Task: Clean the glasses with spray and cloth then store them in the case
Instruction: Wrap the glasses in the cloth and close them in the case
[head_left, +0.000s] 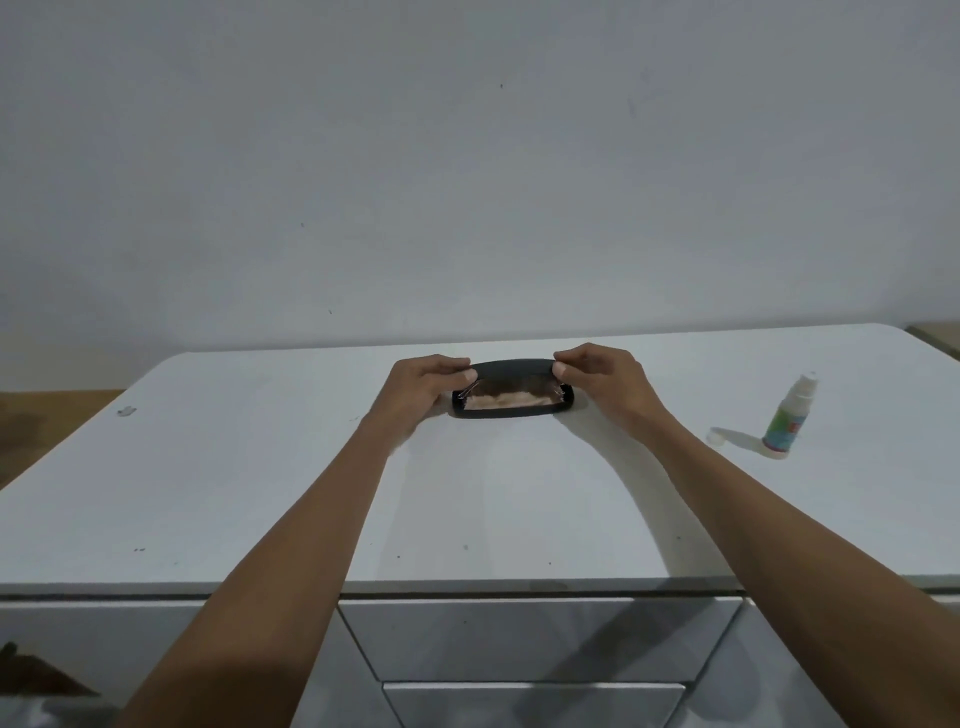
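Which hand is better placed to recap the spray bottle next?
Probably the right hand: the spray bottle and its loose cap sit on its side; the left hand is farther away. Both grip the case lid.

Black glasses case (511, 395) on worktop centre, lid half-raised, pale cloth (501, 401) visible inside. Spray bottle (789, 415) upright, well right; its white cap (719, 435) lies beside it.

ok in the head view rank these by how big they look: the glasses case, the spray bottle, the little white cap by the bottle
1. glasses case, widest by far, partly covered at its ends by both hands
2. spray bottle
3. white cap, clearly smallest

All three sit at a similar depth on the table, so the order is fairly safe.
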